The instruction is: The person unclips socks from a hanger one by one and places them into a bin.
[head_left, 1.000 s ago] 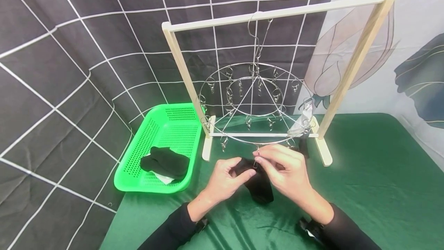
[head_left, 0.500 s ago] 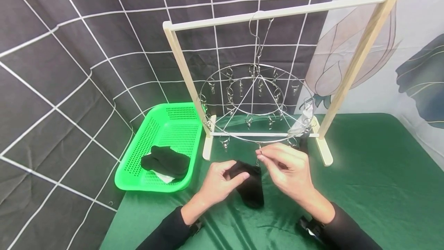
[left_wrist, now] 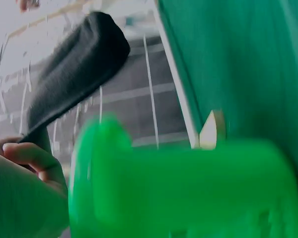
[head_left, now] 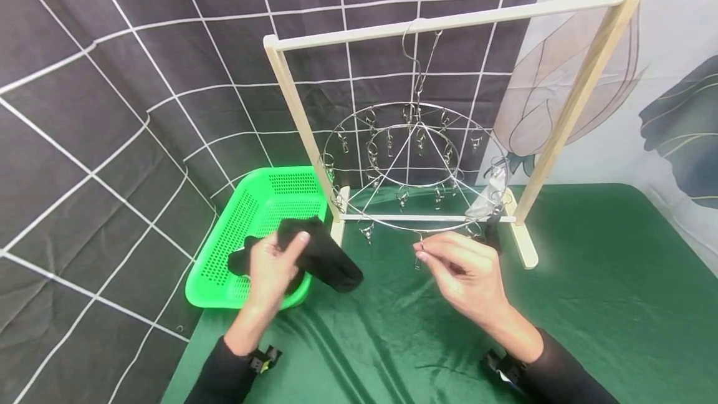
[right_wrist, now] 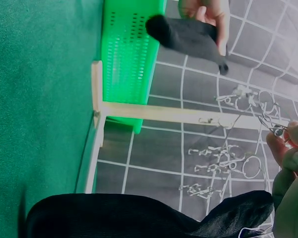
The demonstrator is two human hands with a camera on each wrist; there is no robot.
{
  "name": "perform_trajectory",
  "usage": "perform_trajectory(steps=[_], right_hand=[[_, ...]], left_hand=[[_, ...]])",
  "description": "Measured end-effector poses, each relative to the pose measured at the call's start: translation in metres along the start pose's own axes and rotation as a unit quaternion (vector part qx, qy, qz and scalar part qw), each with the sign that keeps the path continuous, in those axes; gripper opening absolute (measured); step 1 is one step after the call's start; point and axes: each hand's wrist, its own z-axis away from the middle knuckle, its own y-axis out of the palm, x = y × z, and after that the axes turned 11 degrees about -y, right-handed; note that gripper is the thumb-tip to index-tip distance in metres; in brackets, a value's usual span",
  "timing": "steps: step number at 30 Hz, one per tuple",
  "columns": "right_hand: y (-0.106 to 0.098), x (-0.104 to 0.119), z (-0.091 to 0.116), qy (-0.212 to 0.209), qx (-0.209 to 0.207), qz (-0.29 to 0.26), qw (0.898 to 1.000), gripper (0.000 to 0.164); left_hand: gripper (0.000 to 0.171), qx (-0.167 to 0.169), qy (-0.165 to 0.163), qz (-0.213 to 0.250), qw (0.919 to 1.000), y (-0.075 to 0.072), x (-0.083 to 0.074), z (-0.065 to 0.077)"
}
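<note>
In the head view my left hand (head_left: 270,270) grips a black sock (head_left: 328,255) over the near right side of the green basket (head_left: 204,288). The sock's end points down to the right; in the left wrist view the same sock (left_wrist: 84,64) sticks out beyond the fingers. At the front of the round clip hanger (head_left: 387,226), my right hand (head_left: 468,276) pinches a small metal clip (head_left: 417,263) between thumb and fingers. Nothing hangs from that clip. More dark cloth (head_left: 238,262) lies in the basket, partly hidden behind the left hand.
A wooden stand (head_left: 353,36) carries the hanger on its crossbar. A white sock (head_left: 488,195) and a black sock (right_wrist: 114,213) hang at the hanger's right side. Several bare clips dangle from the rings. Green cloth (head_left: 589,304) covers the table.
The black sock has come away from the clip. My left hand has carried it leftward to the basket, while the right hand stays at the clip.
</note>
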Motion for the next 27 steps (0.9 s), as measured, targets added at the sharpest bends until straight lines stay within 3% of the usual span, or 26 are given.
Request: perform_trajectory(steps=[5,11,15,21,27], right_hand=[[0.0,-0.001,0.0,-0.001,0.001,-0.001,1.0,0.032],[0.0,-0.001,0.001,-0.004,0.004,-0.004,1.0,0.031],[0.001,-0.002,0.001,-0.006,0.004,-0.007,1.0,0.031],[0.001,-0.001,0.002,-0.009,0.007,-0.005,1.0,0.031],[0.0,-0.002,0.002,-0.015,0.01,-0.002,1.0,0.029]], left_hand=[[0.035,-0.087,-0.046,0.057,0.9935,-0.035,0.003,-0.022],[0.035,-0.149,-0.102,0.019,0.9834,-0.068,0.015,-0.04],[0.036,-0.156,-0.14,-0.051,0.9764,-0.085,0.022,-0.046],[0.038,-0.133,-0.174,-0.152,0.9638,-0.101,0.03,-0.053],[0.051,-0.137,-0.16,-0.226,0.9509,-0.11,0.032,-0.055]])
